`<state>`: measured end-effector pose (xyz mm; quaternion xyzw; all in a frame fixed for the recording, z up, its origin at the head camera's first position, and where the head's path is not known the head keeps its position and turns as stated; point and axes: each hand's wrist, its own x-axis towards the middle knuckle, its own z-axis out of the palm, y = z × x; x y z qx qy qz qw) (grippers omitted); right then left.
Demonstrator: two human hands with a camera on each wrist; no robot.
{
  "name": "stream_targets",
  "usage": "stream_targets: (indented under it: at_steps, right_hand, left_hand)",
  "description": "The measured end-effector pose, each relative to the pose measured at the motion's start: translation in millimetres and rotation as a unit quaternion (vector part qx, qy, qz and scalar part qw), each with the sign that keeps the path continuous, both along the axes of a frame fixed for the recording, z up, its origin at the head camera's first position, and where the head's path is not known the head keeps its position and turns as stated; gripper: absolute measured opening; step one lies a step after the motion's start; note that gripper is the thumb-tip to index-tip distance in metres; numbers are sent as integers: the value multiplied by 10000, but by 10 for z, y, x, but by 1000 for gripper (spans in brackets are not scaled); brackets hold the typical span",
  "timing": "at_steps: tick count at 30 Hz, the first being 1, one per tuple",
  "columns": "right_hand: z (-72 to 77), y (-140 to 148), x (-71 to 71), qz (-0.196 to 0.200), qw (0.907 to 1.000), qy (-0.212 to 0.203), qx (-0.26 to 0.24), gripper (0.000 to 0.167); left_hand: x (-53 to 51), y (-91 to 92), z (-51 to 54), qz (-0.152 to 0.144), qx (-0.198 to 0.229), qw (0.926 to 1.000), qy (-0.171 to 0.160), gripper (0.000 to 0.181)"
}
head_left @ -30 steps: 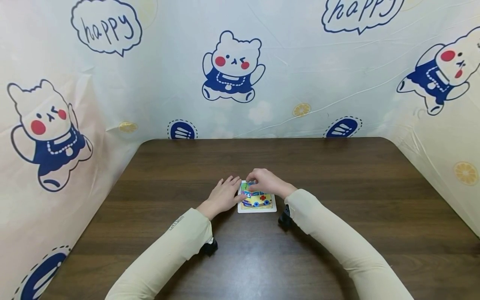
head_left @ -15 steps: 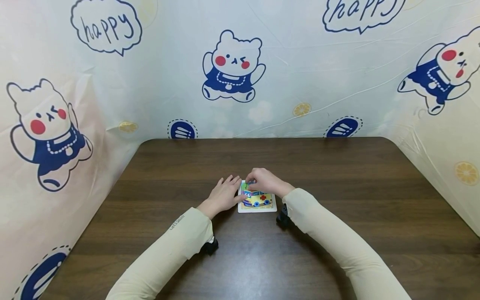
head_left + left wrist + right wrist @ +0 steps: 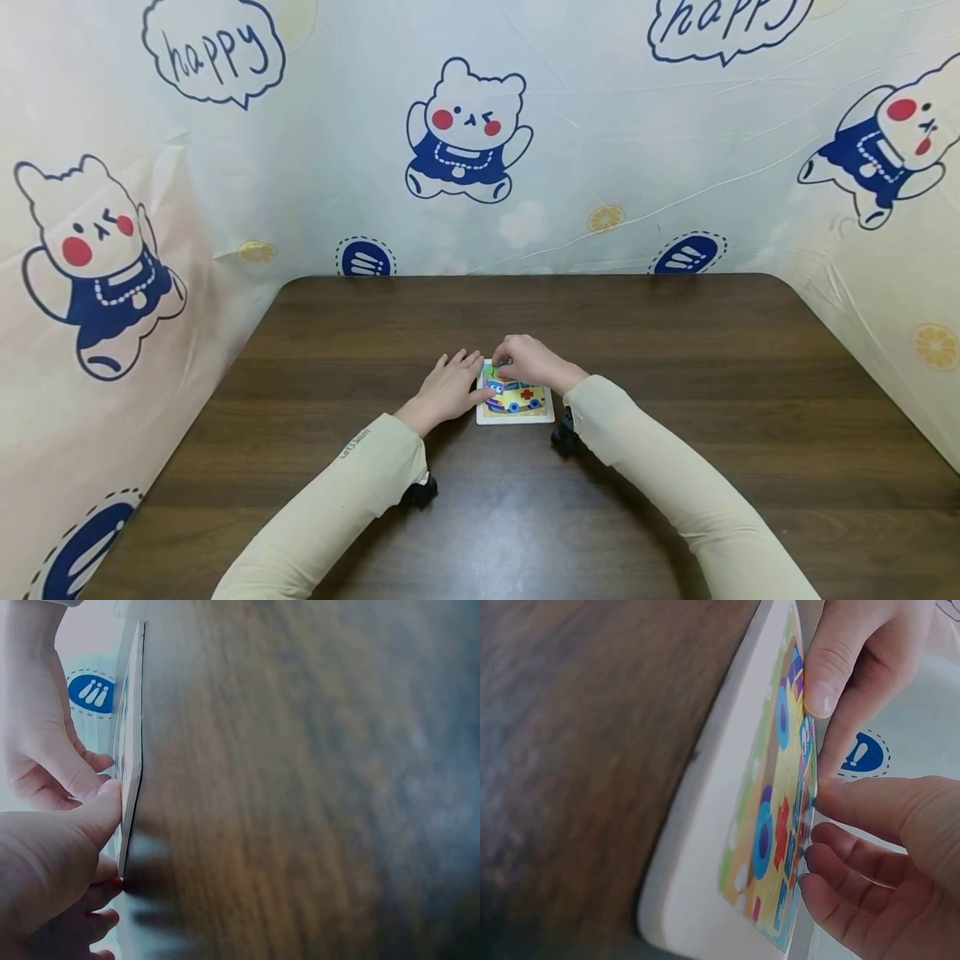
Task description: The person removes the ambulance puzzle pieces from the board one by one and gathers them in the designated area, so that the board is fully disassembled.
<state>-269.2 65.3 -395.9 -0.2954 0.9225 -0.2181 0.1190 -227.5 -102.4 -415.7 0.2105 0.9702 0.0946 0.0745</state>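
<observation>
A small white-framed picture puzzle (image 3: 534,419) with a yellow ambulance lies flat on the table; its frame and bright picture (image 3: 761,840) fill much of the right wrist view. My left hand (image 3: 444,393) rests at its left edge, fingers spread and mostly straight, the thumb (image 3: 105,806) pressing on the board. Over the top edge, my right hand (image 3: 534,364) has curled fingers, with thumb and fingertips close together at the picture. A small bluish bit, seemingly a puzzle piece (image 3: 505,364), shows between them; its outline is mostly hidden by the fingers.
The brown wooden table (image 3: 360,325) spreads around the puzzle. Behind it hangs a pale printed cloth (image 3: 570,125) with cartoon bears. A dark wrist camera (image 3: 422,492) sits under the left sleeve, and another camera (image 3: 565,435) under the right.
Both hands keep nearly the same place on the puzzle. My right wrist has shifted very slightly to the left; otherwise the view tilts a little.
</observation>
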Motion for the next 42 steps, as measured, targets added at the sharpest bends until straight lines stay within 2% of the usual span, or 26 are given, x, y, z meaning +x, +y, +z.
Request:
stream_targets:
  at_steps: [12,16,21,28,35,42]
  right_hand:
    - [-45,-21,-65,-202,9994,-205,-193,8]
    - [-55,-32,-77,-234,9983,-429,-330,4]
    - [-50,-34,-78,-181,9974,-485,-509,5]
    - [-60,-29,-103,-417,9946,-769,-564,10]
    - [-62,-34,-100,-414,9957,-661,-499,11]
    - [-66,-21,-103,-248,9954,-623,-686,8]
  left_hand:
    - [-11,0,-24,-21,-74,10000,30,65]
    - [-11,-3,-20,-10,-67,10000,17,65]
    - [-7,-5,-27,14,-42,10000,11,65]
    - [2,-3,-27,28,2,10000,-51,65]
    - [-3,-3,-8,-3,27,10000,-63,65]
    - [3,-7,11,46,110,9999,-126,65]
